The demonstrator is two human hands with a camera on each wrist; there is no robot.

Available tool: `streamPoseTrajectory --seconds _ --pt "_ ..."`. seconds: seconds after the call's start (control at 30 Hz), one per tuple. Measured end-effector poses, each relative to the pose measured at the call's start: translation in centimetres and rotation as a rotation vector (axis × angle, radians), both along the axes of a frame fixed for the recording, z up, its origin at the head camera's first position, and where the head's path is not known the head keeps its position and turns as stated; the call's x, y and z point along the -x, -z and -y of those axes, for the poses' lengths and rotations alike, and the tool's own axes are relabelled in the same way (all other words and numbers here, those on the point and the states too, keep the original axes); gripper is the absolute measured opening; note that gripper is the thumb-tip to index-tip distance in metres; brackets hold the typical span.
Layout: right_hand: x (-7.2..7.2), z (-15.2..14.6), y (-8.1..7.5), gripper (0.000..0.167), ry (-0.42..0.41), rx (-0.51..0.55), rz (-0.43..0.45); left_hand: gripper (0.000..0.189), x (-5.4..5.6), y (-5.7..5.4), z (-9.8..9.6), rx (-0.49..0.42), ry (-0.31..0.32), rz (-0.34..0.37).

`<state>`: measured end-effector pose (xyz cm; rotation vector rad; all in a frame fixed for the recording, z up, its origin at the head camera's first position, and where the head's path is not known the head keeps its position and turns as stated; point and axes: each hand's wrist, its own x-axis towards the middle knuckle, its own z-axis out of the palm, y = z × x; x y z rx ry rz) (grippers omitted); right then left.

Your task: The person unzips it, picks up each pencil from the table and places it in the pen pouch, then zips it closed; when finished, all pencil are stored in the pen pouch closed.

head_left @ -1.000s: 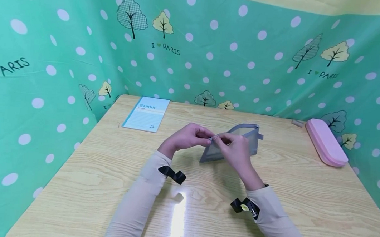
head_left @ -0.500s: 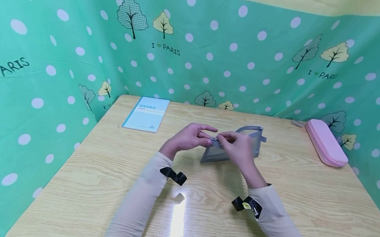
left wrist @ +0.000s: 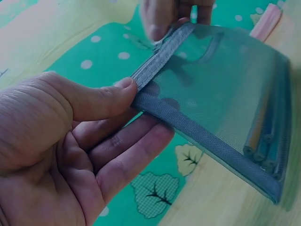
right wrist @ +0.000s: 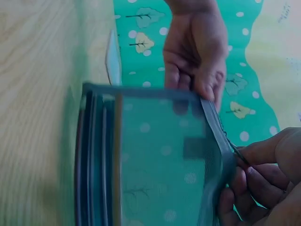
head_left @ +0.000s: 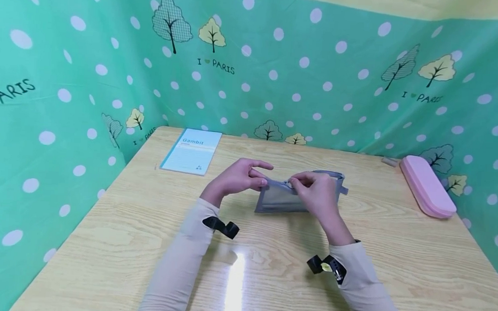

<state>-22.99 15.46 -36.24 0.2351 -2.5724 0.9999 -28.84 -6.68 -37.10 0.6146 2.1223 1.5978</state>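
A grey mesh zipper pouch (head_left: pixel 278 201) stands on its long edge at the table's middle. Several pencils (left wrist: pixel 256 146) show through the mesh, lying along its bottom. My left hand (head_left: pixel 236 177) pinches the pouch's top left corner between thumb and fingers, its index finger extended above. With thumb and index finger, my right hand (head_left: pixel 319 194) pinches the zipper pull at the top edge, a little right of the left hand. The zipper (left wrist: pixel 162 59) runs straight between both hands. Beyond the right hand, the pouch's mouth gapes in a loop, with a small fabric tab at that end.
A light blue notebook (head_left: pixel 192 151) marked "Gambit" lies at the table's back left. At the far right are a pink pencil case (head_left: pixel 427 187) and a small grey block (head_left: pixel 389 161). A green dotted curtain (head_left: pixel 274 81) hangs behind the table (head_left: pixel 143 244).
My right hand has moved slightly right along the zipper with the pull, while my left hand has shifted left. The pouch's top edge between them has lengthened, and its open loop has sunk lower.
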Motion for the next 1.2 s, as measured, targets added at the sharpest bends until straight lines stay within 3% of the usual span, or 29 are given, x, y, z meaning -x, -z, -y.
streamPoseTrajectory --seconds 0.27,0.6,0.8,1.2 --pt "0.4 -2.1 -0.3 0.013 0.003 0.077 0.099 0.040 0.6 0.0 1.8 -0.001 -0.102 0.027" --pt "0.6 -5.3 -0.9 0.018 0.032 0.074 0.198 0.038 1.0 0.1 3.4 0.026 -0.171 0.053" --pt "0.9 -7.5 -1.3 0.022 0.037 0.066 0.290 0.040 1.1 0.0 3.9 0.044 -0.214 0.103" --pt "1.5 -9.4 -0.9 0.020 0.089 -0.077 0.258 0.041 1.1 0.2 4.2 0.077 -0.245 0.154"
